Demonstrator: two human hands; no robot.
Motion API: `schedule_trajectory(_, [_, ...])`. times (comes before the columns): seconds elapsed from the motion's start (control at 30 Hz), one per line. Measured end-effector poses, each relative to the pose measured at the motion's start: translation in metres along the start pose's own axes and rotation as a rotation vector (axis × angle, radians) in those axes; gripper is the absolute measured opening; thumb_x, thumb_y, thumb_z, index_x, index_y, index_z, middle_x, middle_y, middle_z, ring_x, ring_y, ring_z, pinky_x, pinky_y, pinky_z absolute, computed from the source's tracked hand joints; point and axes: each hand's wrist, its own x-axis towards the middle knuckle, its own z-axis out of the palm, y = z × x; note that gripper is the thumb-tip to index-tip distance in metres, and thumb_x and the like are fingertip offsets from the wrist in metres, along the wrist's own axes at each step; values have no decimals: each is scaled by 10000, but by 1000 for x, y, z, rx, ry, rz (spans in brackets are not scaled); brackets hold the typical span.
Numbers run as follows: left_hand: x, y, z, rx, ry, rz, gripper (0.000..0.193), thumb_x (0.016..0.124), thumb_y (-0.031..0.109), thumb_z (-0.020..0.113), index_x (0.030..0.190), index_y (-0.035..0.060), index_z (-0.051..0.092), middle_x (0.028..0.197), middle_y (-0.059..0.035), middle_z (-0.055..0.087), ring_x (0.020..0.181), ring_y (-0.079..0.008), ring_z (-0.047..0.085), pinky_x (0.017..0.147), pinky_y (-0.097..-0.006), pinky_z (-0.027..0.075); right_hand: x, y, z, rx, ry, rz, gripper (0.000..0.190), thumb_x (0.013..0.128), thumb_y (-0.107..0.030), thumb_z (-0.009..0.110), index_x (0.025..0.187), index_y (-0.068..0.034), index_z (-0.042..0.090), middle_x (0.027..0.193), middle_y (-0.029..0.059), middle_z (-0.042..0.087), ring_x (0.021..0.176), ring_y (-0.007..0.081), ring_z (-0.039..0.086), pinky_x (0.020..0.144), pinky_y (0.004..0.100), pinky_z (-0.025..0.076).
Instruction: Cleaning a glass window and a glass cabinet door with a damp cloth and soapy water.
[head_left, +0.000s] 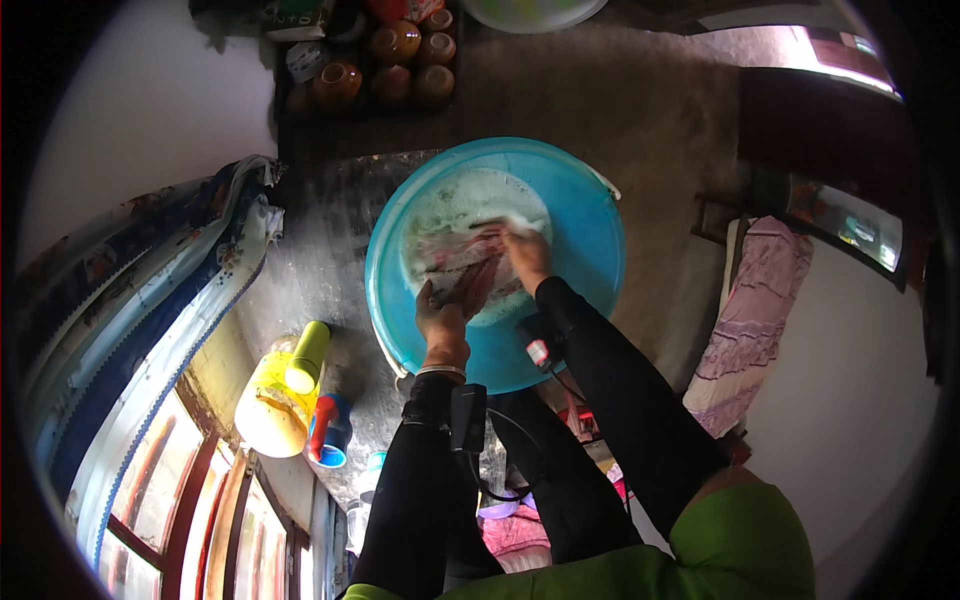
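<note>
A blue plastic bucket (587, 259) with a pale handle stands before me, with foamy, soapy water (487, 187) inside. Over that water, inside the rim, both hands hold a wet reddish cloth (480, 281). My left hand (442, 322) grips its near left end, the thumb pointing up. Blurred by motion, my right hand (527, 256) has its fingers closed on the cloth's far right part. Between the hands the fabric is bunched and streaked with suds. How far it dips into the water I cannot tell.
Left of the bucket are a yellow plastic container (274, 405), a green cylindrical object (309, 356) and a blue cup (339, 431) with a red handle. Several upturned brown pots (395, 43) sit at the back. Curtains (247, 225) hang left; a pink cloth-covered object (754, 322) stands right.
</note>
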Motion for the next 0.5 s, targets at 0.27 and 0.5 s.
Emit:
schedule_trajectory(0.27, [-17,15,7,97,-33,-33,691,862,281,525,1451,257,164,1363,-17,431,1258,-296,378,930,-574,311,-23,-42,25,-665,389,-341,652,751,-467,612,1193,-3,494,1220,267,492,1112,403,487,910,457,411])
schedule_trajectory(0.5, [-18,21,14,-289,-215,-465,857,737,811,328,1321,191,428,1342,-108,439,1227,-368,394,924,-633,307,-68,-48,36,99,-376,-204,465,730,-349,679,1037,-9,598,936,165,641,886,267,612,782,358,471])
